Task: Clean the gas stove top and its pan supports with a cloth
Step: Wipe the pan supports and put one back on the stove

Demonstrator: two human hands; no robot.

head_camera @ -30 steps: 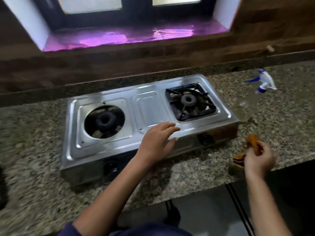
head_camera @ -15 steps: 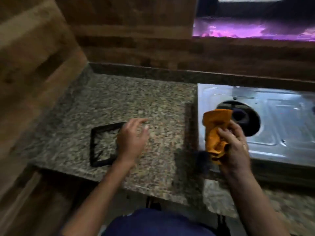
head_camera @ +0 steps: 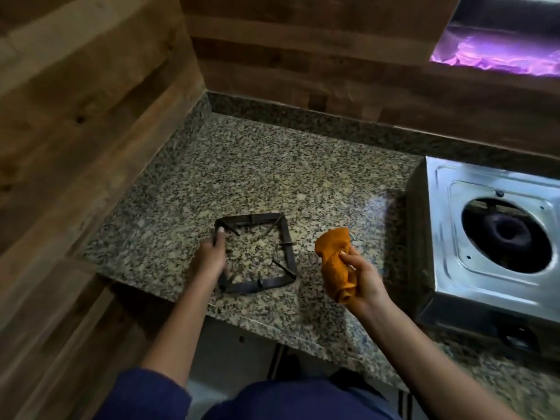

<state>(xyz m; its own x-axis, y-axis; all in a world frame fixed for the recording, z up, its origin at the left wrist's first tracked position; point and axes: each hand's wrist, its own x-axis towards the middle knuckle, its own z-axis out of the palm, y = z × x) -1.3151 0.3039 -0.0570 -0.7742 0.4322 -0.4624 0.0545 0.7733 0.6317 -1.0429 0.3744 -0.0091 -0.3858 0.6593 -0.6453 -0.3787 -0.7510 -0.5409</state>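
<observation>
A dark square pan support [head_camera: 288, 256] lies flat on the granite counter [head_camera: 272, 165], left of the stove. My left hand [head_camera: 210, 256] rests on its left bar with the fingers curled around it. My right hand [head_camera: 362, 277] is just right of the support, above the counter, and holds a bunched orange cloth [head_camera: 335, 262]. The steel gas stove [head_camera: 491, 274] shows at the right edge; its left burner [head_camera: 506, 233] sits bare in a round opening, without a support.
Wood-panelled walls [head_camera: 91, 116] close the counter on the left and at the back. A stove knob [head_camera: 519, 338] faces the front. The counter's front edge runs just below the pan support.
The view has swung left from the stove to the counter corner. My left hand reached the pan support and closed on its left bar. My right hand brought the cloth beside it.
</observation>
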